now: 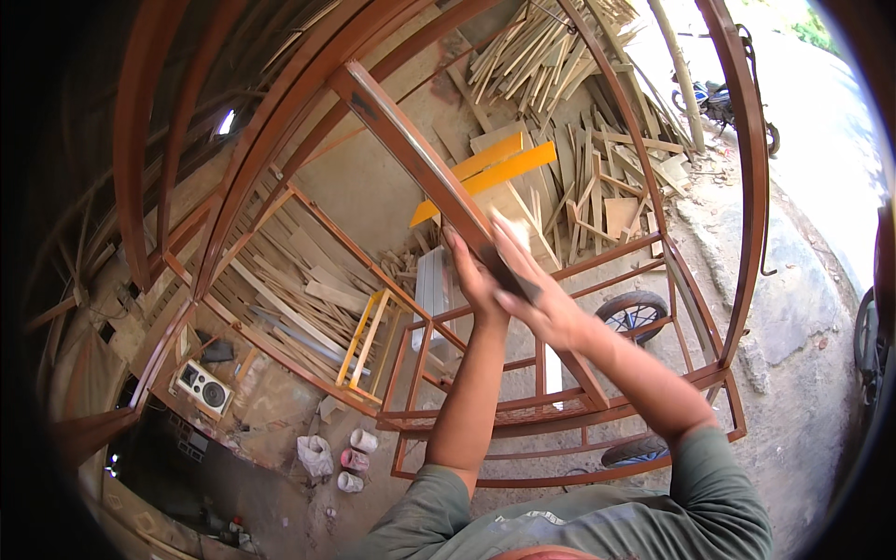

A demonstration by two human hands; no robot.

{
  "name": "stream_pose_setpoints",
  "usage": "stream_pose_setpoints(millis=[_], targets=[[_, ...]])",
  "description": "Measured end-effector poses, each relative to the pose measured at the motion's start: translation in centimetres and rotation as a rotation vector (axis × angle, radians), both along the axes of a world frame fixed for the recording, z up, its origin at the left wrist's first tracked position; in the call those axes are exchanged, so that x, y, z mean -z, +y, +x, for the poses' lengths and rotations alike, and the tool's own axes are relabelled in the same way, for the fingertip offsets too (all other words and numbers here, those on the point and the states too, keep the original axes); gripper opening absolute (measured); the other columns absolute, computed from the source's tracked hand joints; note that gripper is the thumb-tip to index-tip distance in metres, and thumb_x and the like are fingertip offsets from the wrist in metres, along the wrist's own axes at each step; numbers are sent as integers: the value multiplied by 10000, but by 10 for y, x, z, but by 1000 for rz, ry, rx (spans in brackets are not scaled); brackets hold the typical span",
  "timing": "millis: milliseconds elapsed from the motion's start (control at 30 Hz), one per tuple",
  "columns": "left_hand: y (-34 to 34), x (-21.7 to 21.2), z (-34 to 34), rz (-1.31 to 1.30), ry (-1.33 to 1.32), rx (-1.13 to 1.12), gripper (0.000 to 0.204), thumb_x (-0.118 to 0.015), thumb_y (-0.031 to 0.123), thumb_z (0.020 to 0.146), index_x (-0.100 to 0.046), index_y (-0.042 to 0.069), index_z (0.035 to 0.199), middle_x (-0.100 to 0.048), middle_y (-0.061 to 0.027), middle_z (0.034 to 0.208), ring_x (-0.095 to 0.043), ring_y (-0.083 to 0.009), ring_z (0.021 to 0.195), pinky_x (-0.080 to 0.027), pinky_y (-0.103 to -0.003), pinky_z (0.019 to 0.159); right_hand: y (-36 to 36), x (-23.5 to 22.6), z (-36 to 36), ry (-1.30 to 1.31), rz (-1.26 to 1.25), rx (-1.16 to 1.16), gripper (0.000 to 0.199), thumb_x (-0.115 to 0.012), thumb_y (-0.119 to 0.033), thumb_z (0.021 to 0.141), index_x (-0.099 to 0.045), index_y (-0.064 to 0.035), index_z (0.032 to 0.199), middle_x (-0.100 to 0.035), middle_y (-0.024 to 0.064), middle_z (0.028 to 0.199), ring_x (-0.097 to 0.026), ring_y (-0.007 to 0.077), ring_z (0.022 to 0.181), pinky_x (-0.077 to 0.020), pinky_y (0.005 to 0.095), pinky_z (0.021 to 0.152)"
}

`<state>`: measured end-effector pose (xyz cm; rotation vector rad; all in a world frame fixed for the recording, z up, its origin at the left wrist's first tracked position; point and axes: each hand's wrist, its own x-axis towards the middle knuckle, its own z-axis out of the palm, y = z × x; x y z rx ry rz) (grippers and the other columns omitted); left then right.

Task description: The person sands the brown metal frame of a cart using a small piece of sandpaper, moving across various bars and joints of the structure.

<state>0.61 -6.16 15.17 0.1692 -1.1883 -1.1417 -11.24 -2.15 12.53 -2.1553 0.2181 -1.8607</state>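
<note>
Bar ran up and leftward from between both hands

The brown bar [420, 166] lay between the person's hands, its long axis slanting from the palms toward the upper left, where its far end met or overlapped the curved brown frame [271, 93]; a join could not be made out. Neither hand was nearer: the left hand [481, 280] rested along the bar's left side, the right hand [546, 299] along its right, both at the near end. The right fingers were straight and close together, slightly blurred; the left ones were partly hidden. Whether either hand gripped or merely pressed could not be told.
</note>
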Motion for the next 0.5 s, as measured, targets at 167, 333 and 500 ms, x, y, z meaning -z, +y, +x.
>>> stream_pose_setpoints(millis=[167, 333, 500], targets=[[7, -8, -20, -84, 52, -161, 549, -354, 490, 1049, -374, 107, 1442, -455, -68, 1411, -458, -200, 1304, -362, -381, 1095, -45, -159, 6, -54, -362, 79, 723, -524, -253, 988, -159, -12, 1564, -140, 190, 1636, -96, 350, 1520, -137, 423, 1229], [9, -3, -19, -87, 25, -175, 566, -337, 487, 1053, -351, 94, 1460, -441, -69, 1427, -433, -190, 1328, -346, -386, 1108, -51, -131, 5, -52, -390, 6, 711, -545, -281, 984, -212, -22, 1557, -199, 169, 1626, -140, 347, 1512, -168, 422, 1225], [7, 3, -9, -79, -30, -231, 596, -357, 451, 1061, -286, 79, 1522, -396, -73, 1487, -393, -174, 1361, -293, -372, 1139, -42, -162, 4, -111, -420, -10, 694, -574, -284, 970, -271, -22, 1537, -232, 185, 1610, -196, 363, 1494, -194, 426, 1216]])
